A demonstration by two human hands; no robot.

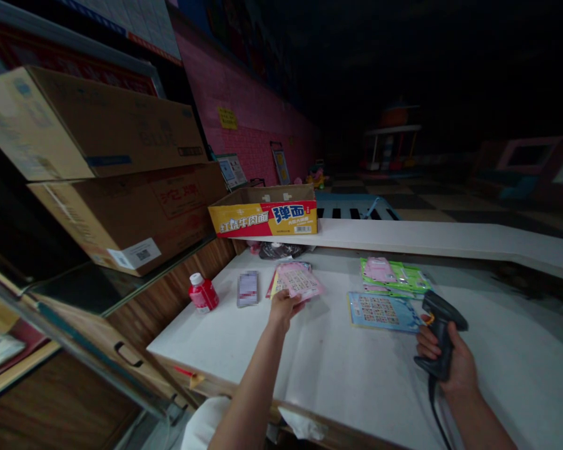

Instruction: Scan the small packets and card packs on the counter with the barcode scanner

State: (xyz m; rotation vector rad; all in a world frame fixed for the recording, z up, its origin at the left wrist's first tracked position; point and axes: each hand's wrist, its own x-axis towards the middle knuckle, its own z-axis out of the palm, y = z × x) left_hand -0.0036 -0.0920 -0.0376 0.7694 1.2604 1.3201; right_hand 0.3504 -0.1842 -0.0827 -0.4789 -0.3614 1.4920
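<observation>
My left hand (281,307) reaches forward over the white counter (338,369) and pinches the near edge of a pink flat packet (298,279), which lies on top of other packets. My right hand (450,359) is wrapped round the grip of a black barcode scanner (440,325), its head pointing toward the packets and its cable hanging toward me. A blue packet (383,311) lies just left of the scanner. Green and pink packets (394,275) lie behind it.
A phone (248,288) and a small red bottle with a white cap (202,293) rest at the counter's left. A yellow and red open carton (266,211) stands on the raised ledge (450,240). Two big cardboard boxes (122,187) are stacked at left. The room beyond is dark.
</observation>
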